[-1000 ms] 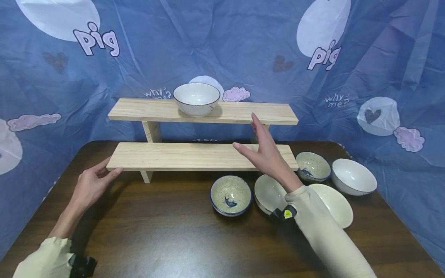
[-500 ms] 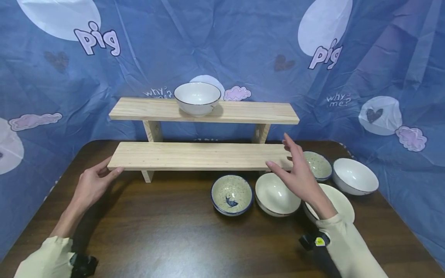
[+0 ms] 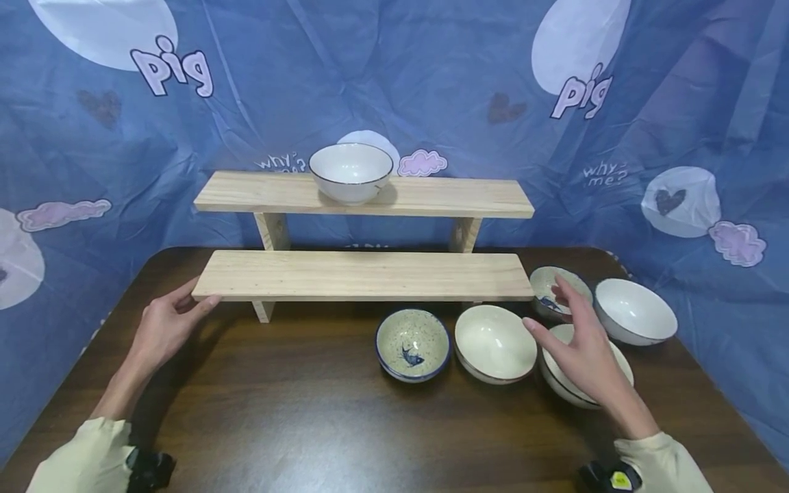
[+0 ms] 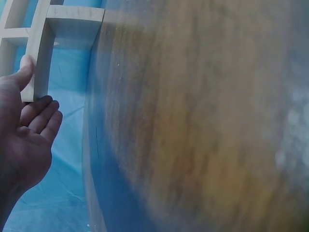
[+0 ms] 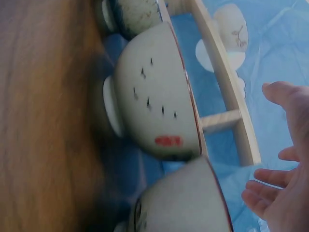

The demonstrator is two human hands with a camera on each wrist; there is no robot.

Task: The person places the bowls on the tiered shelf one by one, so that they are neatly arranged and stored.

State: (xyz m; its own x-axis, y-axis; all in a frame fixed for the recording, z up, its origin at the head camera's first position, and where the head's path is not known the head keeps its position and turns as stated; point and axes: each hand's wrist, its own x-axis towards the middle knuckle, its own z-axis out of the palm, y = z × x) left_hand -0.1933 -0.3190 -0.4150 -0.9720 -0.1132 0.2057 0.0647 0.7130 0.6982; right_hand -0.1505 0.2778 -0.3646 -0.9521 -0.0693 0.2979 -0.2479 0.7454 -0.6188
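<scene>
The two-tier wooden shelf (image 3: 364, 275) stands on the table, and my left hand (image 3: 165, 332) holds the left end of its lower board. In the left wrist view the thumb (image 4: 25, 72) lies against one face of the board, with the fingers at its end. My right hand (image 3: 585, 352) is over the bowls at the right, fingers spread and holding nothing. Below it, partly covered, is a cream bowl (image 3: 564, 392). Behind the hand sits a speckled bowl (image 3: 545, 282) with a blue fish. A white bowl (image 3: 351, 171) with a dark rim rests on the upper board.
In front of the shelf are a blue-rimmed speckled bowl (image 3: 411, 342) and another cream bowl (image 3: 496, 342). A white bowl (image 3: 635, 311) stands near the right edge of the brown table (image 3: 277, 404). A blue printed cloth (image 3: 431, 75) hangs behind.
My right hand has moved right and toward me, from above the lower board to over the bowls at the right. The left hand stays at the board's end.
</scene>
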